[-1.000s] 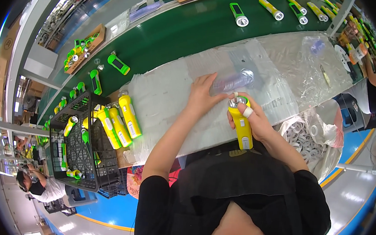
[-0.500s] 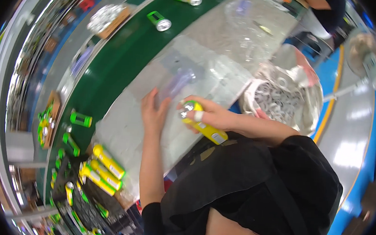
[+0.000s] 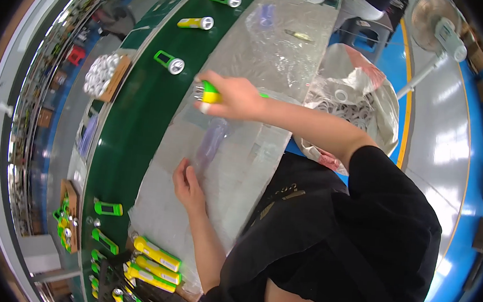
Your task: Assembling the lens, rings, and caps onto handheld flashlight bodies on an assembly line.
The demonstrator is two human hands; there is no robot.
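Note:
My right hand (image 3: 237, 98) is closed around a green and yellow flashlight (image 3: 212, 93), held over the far left edge of the grey worktop (image 3: 162, 184) near the green belt. Its lens end points left, and the palm hides most of its body. Lower down, my left hand (image 3: 188, 188) rests above the worktop with thumb and fingers apart and nothing in them. Just beyond its fingertips lies a translucent purple, tube-like plastic piece (image 3: 213, 140). Several yellow and green flashlights (image 3: 156, 260) lie side by side at the worktop's near left corner.
Along the left runs a green belt (image 3: 126, 136) carrying spaced flashlights (image 3: 174, 65). A white sack (image 3: 383, 114) of grey rings stands to the right, with a fan (image 3: 446, 36) behind it. Clear plastic film (image 3: 284, 46) covers the far worktop. A box of white round parts (image 3: 102, 76) sits beyond the belt.
My right hand has carried the flashlight away from my body, toward the belt. My left hand has drawn back slightly from the purple piece. The whole view has shifted.

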